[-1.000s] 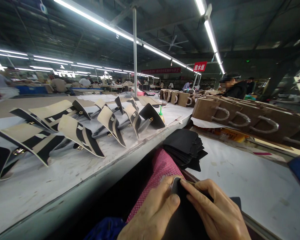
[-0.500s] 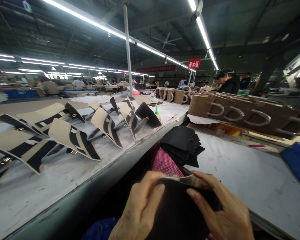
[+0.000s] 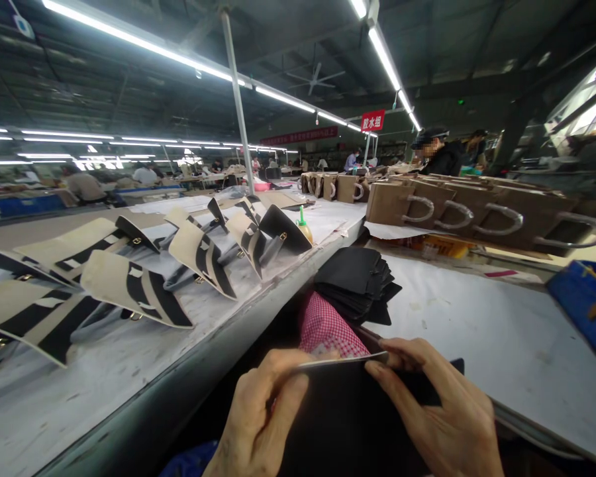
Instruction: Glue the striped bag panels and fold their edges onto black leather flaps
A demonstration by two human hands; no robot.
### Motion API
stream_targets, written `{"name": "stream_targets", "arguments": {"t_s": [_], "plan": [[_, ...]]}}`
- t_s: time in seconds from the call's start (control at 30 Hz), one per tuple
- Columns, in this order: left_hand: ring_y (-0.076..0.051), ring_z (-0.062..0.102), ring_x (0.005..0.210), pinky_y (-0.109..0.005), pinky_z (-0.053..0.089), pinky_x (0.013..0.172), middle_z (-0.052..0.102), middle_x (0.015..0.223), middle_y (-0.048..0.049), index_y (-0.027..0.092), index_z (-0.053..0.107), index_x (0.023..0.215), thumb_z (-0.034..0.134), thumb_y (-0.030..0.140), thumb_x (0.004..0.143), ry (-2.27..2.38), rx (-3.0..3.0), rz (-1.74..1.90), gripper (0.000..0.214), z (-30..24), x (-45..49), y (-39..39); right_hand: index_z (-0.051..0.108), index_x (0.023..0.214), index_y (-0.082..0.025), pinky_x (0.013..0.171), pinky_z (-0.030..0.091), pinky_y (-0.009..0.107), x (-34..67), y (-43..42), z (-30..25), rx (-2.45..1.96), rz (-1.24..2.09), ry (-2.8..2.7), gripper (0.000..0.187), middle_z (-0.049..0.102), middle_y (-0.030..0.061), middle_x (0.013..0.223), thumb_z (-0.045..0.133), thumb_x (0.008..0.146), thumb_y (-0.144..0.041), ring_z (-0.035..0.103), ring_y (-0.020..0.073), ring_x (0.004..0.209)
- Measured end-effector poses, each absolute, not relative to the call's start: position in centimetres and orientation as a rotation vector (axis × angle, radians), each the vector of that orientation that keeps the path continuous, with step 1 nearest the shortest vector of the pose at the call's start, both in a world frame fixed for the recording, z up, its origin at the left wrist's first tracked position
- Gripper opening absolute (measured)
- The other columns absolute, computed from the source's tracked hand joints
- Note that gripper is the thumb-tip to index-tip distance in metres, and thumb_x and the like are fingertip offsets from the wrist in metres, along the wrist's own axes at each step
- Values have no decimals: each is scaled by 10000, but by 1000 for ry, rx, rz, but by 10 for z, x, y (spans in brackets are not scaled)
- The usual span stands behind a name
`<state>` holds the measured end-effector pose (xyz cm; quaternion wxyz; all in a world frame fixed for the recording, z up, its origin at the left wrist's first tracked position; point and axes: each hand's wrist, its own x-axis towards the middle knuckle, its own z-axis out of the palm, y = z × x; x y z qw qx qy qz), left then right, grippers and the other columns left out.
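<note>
Between my two hands is a black flat panel [image 3: 342,417] with a pale edge along its top. My left hand [image 3: 263,404] pinches the panel's upper left corner, thumb on the near face and fingers behind. At the upper right, my right hand [image 3: 437,397] grips the same edge between thumb and fingers. Just beyond the panel shows red-and-white checked cloth [image 3: 328,328]. A fanned stack of black pieces [image 3: 355,281] lies past that cloth, at the corner of the right-hand table. The panel's lower part runs out of view.
Several cream-and-black bag flaps [image 3: 136,285] with gold clasps stand on the long left table [image 3: 144,361]. A green-capped bottle [image 3: 304,228] is near its edge. Brown bags with wrapped handles [image 3: 427,205] line the right table's back. A blue bin [image 3: 586,305] sits far right. A co-worker [image 3: 440,156] is behind the bags.
My hands have shifted slightly, and the panel's top edge now looks straighter and flatter between them. The view has turned a little to the right.
</note>
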<state>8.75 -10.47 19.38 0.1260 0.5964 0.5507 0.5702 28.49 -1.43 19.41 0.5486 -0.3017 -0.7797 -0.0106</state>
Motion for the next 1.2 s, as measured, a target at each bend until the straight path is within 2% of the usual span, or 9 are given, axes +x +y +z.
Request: {"name": "stream_targets", "arguments": {"t_s": [0.2, 0.37, 0.6, 0.73, 0.87, 0.97, 1.07, 1.2], "plan": [[-202, 732, 912, -275, 576, 919, 768, 1090, -38, 237, 707, 1062, 534, 361, 989, 1605, 1688, 1727, 224, 193, 89, -104, 630, 1030, -232, 666, 548, 195, 286, -9, 194, -711, 1, -1844, 130, 644, -37, 774, 631, 959, -340, 650, 111, 660], [-137, 720, 1012, -184, 519, 930, 778, 1072, 65, 292, 671, 1039, 496, 273, 1016, 1542, 1705, 1845, 177, 197, 89, -106, 653, 995, -255, 691, 561, 181, 295, -6, 193, -796, 64, -1792, 163, 699, -43, 809, 652, 939, -407, 679, 109, 676], [-74, 729, 947, -137, 507, 908, 769, 1089, 140, 361, 660, 1141, 502, 324, 1036, 1478, 1889, 1941, 193, 197, 97, -105, 698, 914, -245, 625, 569, 208, 297, -7, 196, -834, 234, -1755, 145, 713, -28, 760, 706, 881, -386, 689, 137, 642], [-63, 728, 919, -124, 504, 896, 776, 1090, 117, 332, 652, 1178, 504, 296, 1037, 1486, 2043, 1924, 208, 195, 94, -105, 714, 900, -258, 625, 559, 216, 297, -6, 194, -862, 319, -1756, 143, 719, -31, 770, 726, 856, -393, 693, 143, 666], [-96, 738, 771, -188, 567, 823, 783, 1105, 14, 240, 618, 1231, 518, 190, 1018, 1380, 2308, 1769, 241, 194, 80, -107, 717, 913, -275, 668, 541, 215, 299, -3, 189, -880, 353, -1776, 133, 723, -46, 813, 745, 847, -386, 690, 135, 712], [-124, 748, 805, -205, 582, 771, 779, 1121, -25, 218, 589, 1275, 516, 137, 1002, 1321, 2404, 1700, 294, 195, 74, -106, 717, 974, -286, 702, 517, 203, 299, -1, 186, -828, 332, -1819, 109, 701, -53, 843, 724, 881, -342, 672, 119, 757], [-122, 745, 827, -192, 565, 748, 782, 1113, -7, 239, 606, 1265, 517, 168, 1011, 1342, 2360, 1739, 279, 194, 76, -105, 711, 1027, -275, 691, 498, 201, 298, 0, 185, -770, 302, -1873, 110, 667, -39, 851, 678, 923, -288, 652, 115, 775], [-103, 718, 753, -195, 532, 766, 796, 1038, 45, 285, 663, 1184, 519, 275, 1028, 1429, 2151, 1901, 212, 192, 87, -105, 700, 1057, -266, 630, 469, 208, 296, -1, 185, -730, 255, -1933, 137, 611, -35, 805, 629, 952, -212, 613, 105, 709]]}}
